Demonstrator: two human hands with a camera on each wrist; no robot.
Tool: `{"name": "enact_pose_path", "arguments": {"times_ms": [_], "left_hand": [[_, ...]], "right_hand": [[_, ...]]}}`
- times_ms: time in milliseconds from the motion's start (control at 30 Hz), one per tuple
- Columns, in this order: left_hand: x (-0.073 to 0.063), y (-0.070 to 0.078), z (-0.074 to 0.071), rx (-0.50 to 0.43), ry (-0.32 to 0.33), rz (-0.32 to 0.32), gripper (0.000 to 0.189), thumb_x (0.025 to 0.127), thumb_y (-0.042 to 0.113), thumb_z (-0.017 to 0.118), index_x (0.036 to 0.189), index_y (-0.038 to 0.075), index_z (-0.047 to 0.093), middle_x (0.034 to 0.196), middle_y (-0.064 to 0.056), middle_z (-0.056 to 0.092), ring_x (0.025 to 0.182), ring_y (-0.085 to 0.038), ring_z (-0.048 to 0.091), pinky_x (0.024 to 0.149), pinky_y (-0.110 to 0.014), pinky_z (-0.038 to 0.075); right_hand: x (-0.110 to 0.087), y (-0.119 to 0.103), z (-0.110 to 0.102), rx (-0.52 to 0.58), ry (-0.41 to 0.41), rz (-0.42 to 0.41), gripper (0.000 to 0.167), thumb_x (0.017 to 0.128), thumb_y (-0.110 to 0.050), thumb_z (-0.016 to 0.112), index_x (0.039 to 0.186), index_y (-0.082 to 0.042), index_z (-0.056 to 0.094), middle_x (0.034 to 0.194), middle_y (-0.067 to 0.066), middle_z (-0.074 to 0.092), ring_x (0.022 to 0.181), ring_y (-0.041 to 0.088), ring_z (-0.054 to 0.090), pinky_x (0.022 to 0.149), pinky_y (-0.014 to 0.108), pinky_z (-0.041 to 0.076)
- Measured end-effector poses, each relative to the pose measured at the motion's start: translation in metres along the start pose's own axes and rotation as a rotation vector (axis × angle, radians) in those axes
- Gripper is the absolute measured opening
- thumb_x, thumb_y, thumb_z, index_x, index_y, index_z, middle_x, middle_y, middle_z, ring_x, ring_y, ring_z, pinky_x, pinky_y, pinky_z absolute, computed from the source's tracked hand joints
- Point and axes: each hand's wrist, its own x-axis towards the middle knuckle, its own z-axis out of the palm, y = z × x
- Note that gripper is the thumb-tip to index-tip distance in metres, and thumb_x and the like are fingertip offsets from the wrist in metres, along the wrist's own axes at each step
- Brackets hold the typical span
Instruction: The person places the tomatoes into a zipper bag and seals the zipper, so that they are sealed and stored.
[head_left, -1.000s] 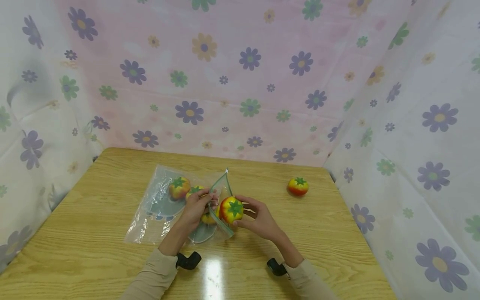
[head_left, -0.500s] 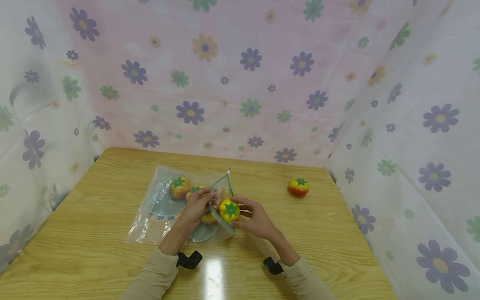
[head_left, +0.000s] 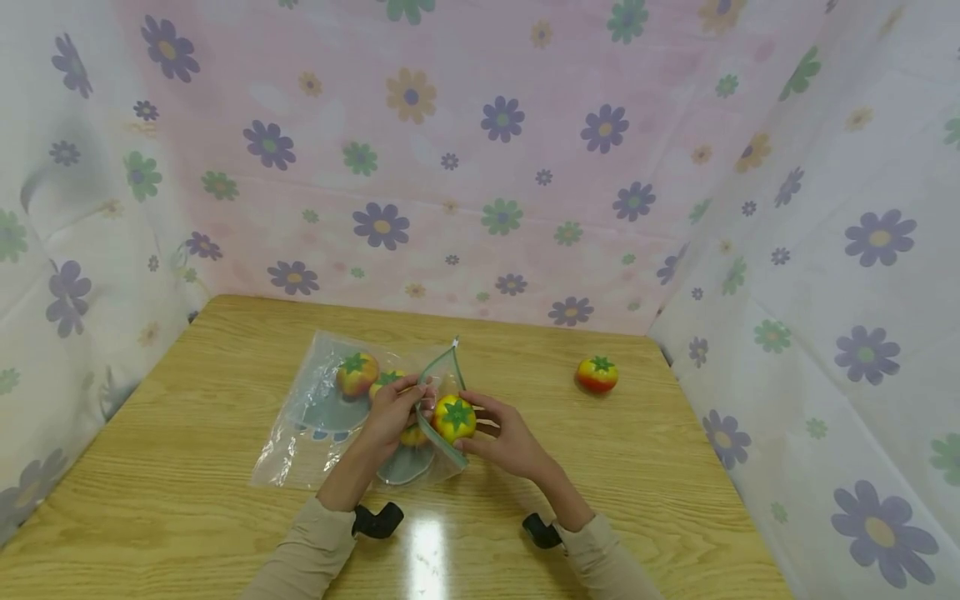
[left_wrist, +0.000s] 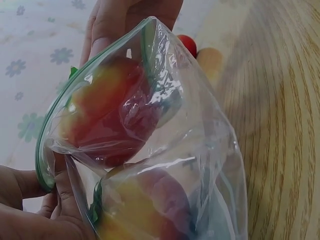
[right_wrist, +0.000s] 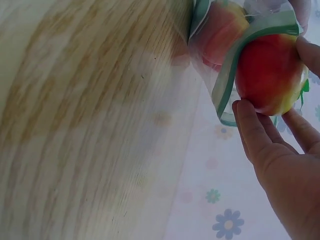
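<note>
A clear zip bag (head_left: 281, 462) with a green seal strip lies on the table, its mouth spread toward the right. My left hand (head_left: 388, 417) pinches the near-left side of that mouth; the left wrist view shows fingers (left_wrist: 62, 190) at the strip. My right hand (head_left: 513, 437) grips a red-and-yellow toy tomato (head_left: 454, 418) with a green star-shaped top. In the right wrist view this tomato (right_wrist: 270, 75) is partly inside the opening, fingertips and thumb around its outer side. Several similar tomatoes (head_left: 357, 374) are inside the bag, one partly hidden behind my left hand.
Another red-and-yellow toy tomato (head_left: 597, 375) stands at the right back of the wooden table (head_left: 600, 500). Flower-patterned cloth (head_left: 465, 167) hangs behind the table and along both sides. Black wrist mounts (head_left: 378, 521) sit on both wrists.
My right hand has moved the tomato left, from the edge of the bag's mouth deeper into it. My left hand keeps its hold on the bag in nearly the same place.
</note>
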Motion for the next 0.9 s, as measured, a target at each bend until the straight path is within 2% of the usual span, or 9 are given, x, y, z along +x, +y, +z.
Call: {"name": "enact_pose_path", "arguments": {"times_ms": [200, 367, 567, 900], "left_hand": [[-0.0006, -0.0005, -0.0005, -0.002, 0.004, -0.004, 0.033, 0.106, 0.004, 0.050, 0.134, -0.015, 0.052, 0.086, 0.000, 0.067, 0.070, -0.005, 0.062, 0.065, -0.016, 0.055], [-0.0011, -0.0018, -0.0002, -0.022, 0.001, -0.006, 0.033, 0.106, 0.003, 0.050, 0.134, -0.016, 0.051, 0.086, -0.001, 0.067, 0.069, -0.005, 0.062, 0.063, -0.016, 0.055], [-0.0006, -0.0031, 0.0006, -0.036, -0.012, 0.004, 0.032, 0.106, 0.002, 0.048, 0.133, -0.017, 0.050, 0.084, 0.001, 0.066, 0.069, -0.005, 0.061, 0.063, -0.016, 0.054], [-0.0013, -0.0027, 0.0021, -0.027, -0.002, 0.010, 0.033, 0.106, 0.003, 0.048, 0.133, -0.016, 0.051, 0.085, 0.001, 0.065, 0.071, -0.006, 0.061, 0.063, -0.016, 0.054]], "right_hand": [[-0.0024, 0.0001, -0.0014, 0.024, 0.007, -0.002, 0.067, 0.089, -0.005, 0.079, 0.149, -0.002, 0.049, 0.149, 0.017, 0.051, 0.125, 0.039, 0.059, 0.105, 0.041, 0.053], [-0.0020, 0.0007, -0.0015, 0.036, 0.043, 0.036, 0.065, 0.085, -0.005, 0.082, 0.144, -0.006, 0.056, 0.146, 0.017, 0.053, 0.119, 0.038, 0.063, 0.098, 0.036, 0.056], [0.0000, -0.0008, 0.0013, 0.032, 0.062, 0.071, 0.063, 0.083, -0.003, 0.083, 0.141, -0.005, 0.059, 0.144, 0.017, 0.056, 0.117, 0.039, 0.064, 0.095, 0.040, 0.058], [0.0067, 0.0025, 0.0063, 0.005, 0.045, 0.036, 0.060, 0.085, -0.002, 0.080, 0.142, -0.003, 0.058, 0.143, 0.019, 0.057, 0.115, 0.036, 0.065, 0.092, 0.037, 0.059]]}}
